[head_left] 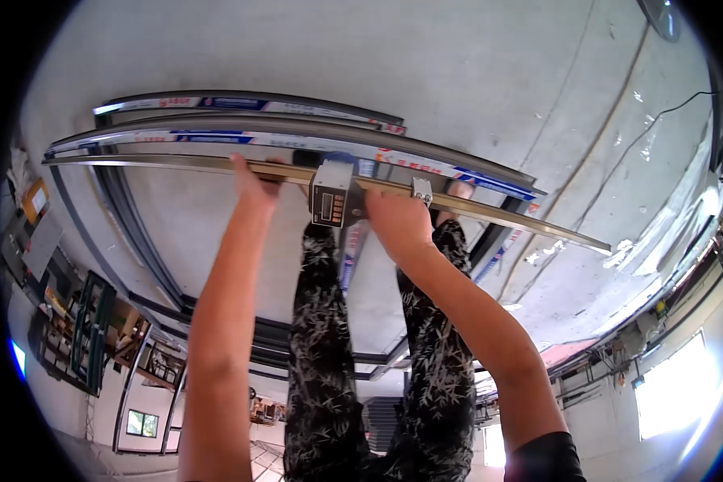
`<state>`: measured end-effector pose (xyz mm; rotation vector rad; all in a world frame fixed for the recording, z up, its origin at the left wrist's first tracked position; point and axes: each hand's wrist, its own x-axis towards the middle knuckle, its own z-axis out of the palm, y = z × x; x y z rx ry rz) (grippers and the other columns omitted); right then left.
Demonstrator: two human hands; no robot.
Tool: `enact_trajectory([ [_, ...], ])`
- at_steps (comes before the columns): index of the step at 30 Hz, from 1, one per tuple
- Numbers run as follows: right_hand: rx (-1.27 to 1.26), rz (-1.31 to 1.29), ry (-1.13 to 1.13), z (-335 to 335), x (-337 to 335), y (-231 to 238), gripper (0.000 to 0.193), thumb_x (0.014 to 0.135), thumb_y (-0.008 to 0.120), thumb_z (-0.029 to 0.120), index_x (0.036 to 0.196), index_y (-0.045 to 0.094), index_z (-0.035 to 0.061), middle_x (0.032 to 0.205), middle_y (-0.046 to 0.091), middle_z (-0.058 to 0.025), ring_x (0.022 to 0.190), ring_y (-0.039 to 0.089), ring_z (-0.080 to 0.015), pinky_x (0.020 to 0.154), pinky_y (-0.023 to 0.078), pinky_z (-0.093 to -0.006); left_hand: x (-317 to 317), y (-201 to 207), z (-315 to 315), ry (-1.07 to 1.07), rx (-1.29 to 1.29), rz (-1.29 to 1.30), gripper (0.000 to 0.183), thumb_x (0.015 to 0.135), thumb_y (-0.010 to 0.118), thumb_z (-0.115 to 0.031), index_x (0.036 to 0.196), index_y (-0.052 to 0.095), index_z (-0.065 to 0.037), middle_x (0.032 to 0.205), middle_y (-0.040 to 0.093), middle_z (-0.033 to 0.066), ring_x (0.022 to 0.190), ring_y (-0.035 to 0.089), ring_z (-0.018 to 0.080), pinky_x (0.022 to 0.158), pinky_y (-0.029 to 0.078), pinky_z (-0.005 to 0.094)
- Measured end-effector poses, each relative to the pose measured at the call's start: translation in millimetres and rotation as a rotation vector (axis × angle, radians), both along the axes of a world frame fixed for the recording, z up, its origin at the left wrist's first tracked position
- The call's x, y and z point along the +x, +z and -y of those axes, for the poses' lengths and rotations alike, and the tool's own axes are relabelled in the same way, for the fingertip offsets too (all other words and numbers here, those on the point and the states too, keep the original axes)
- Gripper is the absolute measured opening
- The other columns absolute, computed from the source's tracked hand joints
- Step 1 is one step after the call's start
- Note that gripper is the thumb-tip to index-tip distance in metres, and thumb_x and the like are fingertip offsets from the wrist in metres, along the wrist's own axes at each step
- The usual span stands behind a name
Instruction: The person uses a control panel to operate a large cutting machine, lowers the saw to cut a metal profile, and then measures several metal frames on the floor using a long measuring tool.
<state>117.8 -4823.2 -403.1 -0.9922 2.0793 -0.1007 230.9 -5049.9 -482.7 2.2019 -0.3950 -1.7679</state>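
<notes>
A long, thin brass-coloured measuring bar (506,217) runs across in front of me, tilted down to the right. It carries a boxy slider with a small digital display and buttons (328,206), and a small metal clamp block (422,189) sits further right. My left hand (257,183) is wrapped around the bar left of the display. Between the display and the block, my right hand (399,221) is closed on the bar; its fingertips are hidden. Just beyond lie dark metal profiles (313,127) with white, blue and red protective film.
More dark profiles (132,217) run back toward me on the left and join crosswise bars (277,333). My legs in black leaf-patterned trousers (321,321) stand among them. A thin black cable (659,119) lies on the grey floor (490,72) at right. Shelves and frames (92,329) stand left.
</notes>
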Motion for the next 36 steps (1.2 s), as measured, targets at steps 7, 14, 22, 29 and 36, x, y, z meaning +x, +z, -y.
enact_trajectory([
  [7, 0.199, 0.061, -0.028, -110.9, -63.7, 10.8, 0.031, 0.066, 0.071, 0.024, 0.086, 0.051, 0.0091, 0.075, 0.059, -0.0078, 0.075, 0.062, -0.0264, 0.062, 0.05, -0.0378, -19.6, 8.7, 16.2, -0.022, -0.007, 0.04, 0.058, 0.09, 0.033, -0.056, 0.112, 0.041, -0.003, 0.087, 0.053, 0.013, 0.077, 0.056, 0.0272, 0.074, 0.05, 0.0426],
  [14, 0.196, 0.082, -0.08, -167.3, -82.2, 12.7, 0.027, 0.067, 0.07, 0.022, 0.082, 0.052, 0.0097, 0.073, 0.058, -0.0079, 0.073, 0.06, -0.0281, 0.061, 0.048, -0.0405, -25.9, 17.2, 10.6, -0.056, -0.008, 0.11, 0.052, 0.092, 0.032, -0.052, 0.111, 0.039, -0.004, 0.086, 0.051, 0.012, 0.074, 0.055, 0.0252, 0.072, 0.051, 0.04],
  [22, 0.22, 0.065, -0.098, -190.5, -84.5, 0.1, 0.03, 0.066, 0.071, 0.02, 0.087, 0.052, 0.0109, 0.077, 0.058, -0.0069, 0.076, 0.06, -0.0275, 0.064, 0.048, -0.0395, -19.3, 2.6, 12.3, -0.064, -0.022, 0.133, 0.056, 0.091, 0.034, -0.054, 0.108, 0.043, -0.001, 0.088, 0.052, 0.0122, 0.078, 0.055, 0.0251, 0.075, 0.051, 0.0396],
  [29, 0.399, 0.057, -0.119, -277.9, -121.6, -1.9, 0.047, 0.065, 0.07, 0.014, 0.109, 0.054, 0.0126, 0.09, 0.062, -0.0108, 0.085, 0.059, -0.0312, 0.073, 0.048, -0.0412, -29.9, 1.5, 8.3, -0.055, -0.014, 0.154, 0.051, 0.093, 0.033, -0.05, 0.113, 0.043, -0.004, 0.092, 0.052, 0.013, 0.081, 0.056, 0.0254, 0.078, 0.05, 0.0433],
  [36, 0.334, 0.018, -0.076, -309.2, -137.8, -0.7, 0.034, 0.064, 0.072, 0.014, 0.093, 0.054, 0.0093, 0.085, 0.061, -0.0078, 0.082, 0.059, -0.0294, 0.069, 0.047, -0.0405, -29.5, -0.2, 12.7, -0.111, -0.014, 0.165, 0.052, 0.093, 0.03, -0.05, 0.11, 0.044, -0.003, 0.087, 0.052, 0.0118, 0.075, 0.055, 0.0239, 0.078, 0.051, 0.0428],
])
